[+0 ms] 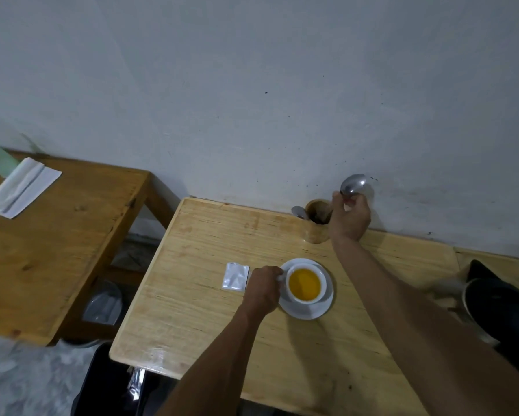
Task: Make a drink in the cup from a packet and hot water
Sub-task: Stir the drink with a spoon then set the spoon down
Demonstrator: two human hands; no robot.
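Observation:
A white cup holding yellow-orange liquid stands on a white saucer in the middle of the light wooden table. My left hand grips the cup's handle on its left side. A silver packet lies flat just left of that hand. My right hand is raised at the back of the table, above a wooden utensil holder, and holds a metal spoon with its bowl pointing up.
Another spoon leans in the holder by the wall. A black kettle stands at the right edge. A darker wooden table with folded white paper stands left, a bin beneath it.

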